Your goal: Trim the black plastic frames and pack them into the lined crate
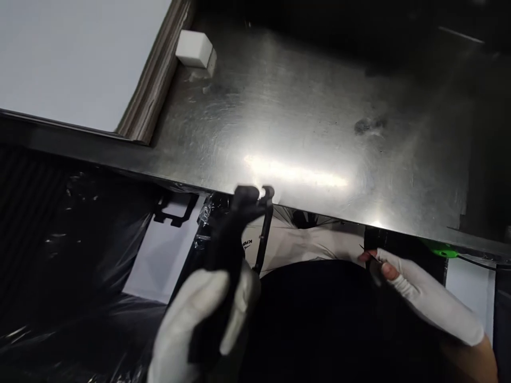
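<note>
My left hand (pixel 199 324), in a white glove, is closed around a black plastic part (pixel 227 239). The part is blurred; its upper end has a hooked tip, and a thin bar runs down its right side. It rises in front of the metal table's near edge. My right hand (pixel 403 287) wears a white glove with bare thumb and fingertips. Between those fingertips it pinches a small, thin dark tool (pixel 375 268), apparently pointed, held low over my dark clothing. Its exact kind is not clear. The two hands are well apart.
The scratched metal table (pixel 303 117) spans the view. A stack of white-topped sheets (pixel 80 58) lies at its left, beside a white block (pixel 194 49). Below left are black plastic film (pixel 88 250) and a black frame (pixel 175 211) on a white sheet. A green object (pixel 443 251) with a cord is right.
</note>
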A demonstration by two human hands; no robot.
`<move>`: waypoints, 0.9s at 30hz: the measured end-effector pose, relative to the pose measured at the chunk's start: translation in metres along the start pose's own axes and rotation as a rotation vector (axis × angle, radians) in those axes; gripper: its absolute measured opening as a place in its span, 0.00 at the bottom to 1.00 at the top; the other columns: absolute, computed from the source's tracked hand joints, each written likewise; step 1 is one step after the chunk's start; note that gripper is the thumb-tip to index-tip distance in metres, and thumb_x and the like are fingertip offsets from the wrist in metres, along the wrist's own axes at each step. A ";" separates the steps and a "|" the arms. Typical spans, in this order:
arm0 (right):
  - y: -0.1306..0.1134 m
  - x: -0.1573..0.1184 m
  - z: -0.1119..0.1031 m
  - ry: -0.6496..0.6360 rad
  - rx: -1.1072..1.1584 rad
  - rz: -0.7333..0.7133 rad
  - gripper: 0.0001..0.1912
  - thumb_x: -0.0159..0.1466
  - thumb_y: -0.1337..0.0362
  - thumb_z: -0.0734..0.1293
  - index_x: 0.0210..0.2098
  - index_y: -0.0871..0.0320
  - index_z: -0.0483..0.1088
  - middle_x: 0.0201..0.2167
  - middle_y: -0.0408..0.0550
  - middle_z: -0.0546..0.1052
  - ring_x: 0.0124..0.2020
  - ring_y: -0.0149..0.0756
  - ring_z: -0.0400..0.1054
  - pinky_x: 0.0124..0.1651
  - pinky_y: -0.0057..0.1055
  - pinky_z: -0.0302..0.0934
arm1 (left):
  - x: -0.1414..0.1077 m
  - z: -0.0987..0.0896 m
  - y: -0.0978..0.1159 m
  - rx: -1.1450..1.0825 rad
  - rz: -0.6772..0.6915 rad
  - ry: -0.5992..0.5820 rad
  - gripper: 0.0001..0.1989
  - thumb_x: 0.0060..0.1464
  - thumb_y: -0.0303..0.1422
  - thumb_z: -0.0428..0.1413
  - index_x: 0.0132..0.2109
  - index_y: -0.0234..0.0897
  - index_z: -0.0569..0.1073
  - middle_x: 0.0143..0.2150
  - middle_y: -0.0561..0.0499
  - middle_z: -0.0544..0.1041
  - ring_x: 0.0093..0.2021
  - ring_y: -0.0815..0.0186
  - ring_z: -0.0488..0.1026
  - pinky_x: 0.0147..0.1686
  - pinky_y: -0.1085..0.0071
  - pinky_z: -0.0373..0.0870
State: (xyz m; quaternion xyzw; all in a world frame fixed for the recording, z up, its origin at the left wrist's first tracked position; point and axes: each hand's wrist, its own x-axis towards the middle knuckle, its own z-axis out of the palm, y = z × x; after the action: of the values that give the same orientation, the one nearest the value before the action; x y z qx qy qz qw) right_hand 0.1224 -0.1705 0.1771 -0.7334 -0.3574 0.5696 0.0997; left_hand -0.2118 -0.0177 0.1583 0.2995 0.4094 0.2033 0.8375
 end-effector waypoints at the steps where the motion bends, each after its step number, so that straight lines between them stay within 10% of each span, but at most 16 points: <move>1: -0.012 0.003 -0.009 0.102 -0.082 -0.051 0.24 0.80 0.39 0.56 0.49 0.46 0.75 0.42 0.51 0.81 0.45 0.49 0.78 0.46 0.38 0.73 | 0.012 0.007 0.017 -0.066 0.049 -0.043 0.28 0.70 0.54 0.55 0.28 0.40 0.75 0.10 0.55 0.58 0.11 0.69 0.55 0.14 0.72 0.51; 6: -0.076 0.060 -0.030 0.526 -0.434 -0.175 0.11 0.80 0.58 0.60 0.51 0.52 0.74 0.38 0.48 0.81 0.35 0.43 0.75 0.36 0.34 0.67 | 0.112 0.049 0.070 -0.006 0.064 -0.270 0.28 0.76 0.43 0.47 0.27 0.37 0.73 0.10 0.57 0.56 0.09 0.70 0.55 0.15 0.75 0.56; 10: -0.100 0.103 -0.020 0.533 -0.767 -0.303 0.18 0.82 0.61 0.59 0.67 0.56 0.71 0.48 0.53 0.81 0.37 0.41 0.75 0.35 0.33 0.65 | 0.160 0.063 0.072 0.053 0.017 -0.302 0.27 0.75 0.43 0.48 0.27 0.36 0.73 0.10 0.58 0.57 0.09 0.70 0.55 0.14 0.75 0.54; 17: -0.107 0.117 0.014 0.395 -1.013 -0.425 0.24 0.84 0.64 0.49 0.70 0.62 0.67 0.51 0.57 0.77 0.39 0.43 0.73 0.33 0.37 0.64 | 0.160 0.065 0.070 0.126 0.046 -0.324 0.24 0.72 0.45 0.54 0.28 0.36 0.73 0.10 0.58 0.58 0.08 0.71 0.56 0.15 0.75 0.57; 27: -0.110 0.131 -0.006 0.503 -0.899 -0.361 0.23 0.84 0.65 0.48 0.61 0.61 0.72 0.48 0.55 0.78 0.37 0.41 0.75 0.32 0.34 0.61 | 0.160 0.069 0.069 0.142 0.014 -0.312 0.26 0.73 0.45 0.51 0.28 0.36 0.73 0.10 0.57 0.60 0.09 0.71 0.57 0.15 0.75 0.57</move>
State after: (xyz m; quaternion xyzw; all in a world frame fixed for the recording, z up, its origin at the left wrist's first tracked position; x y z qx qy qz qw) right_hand 0.0956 -0.0057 0.1393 -0.7445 -0.6509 0.1416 -0.0449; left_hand -0.0695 0.1035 0.1475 0.3888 0.2855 0.1306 0.8662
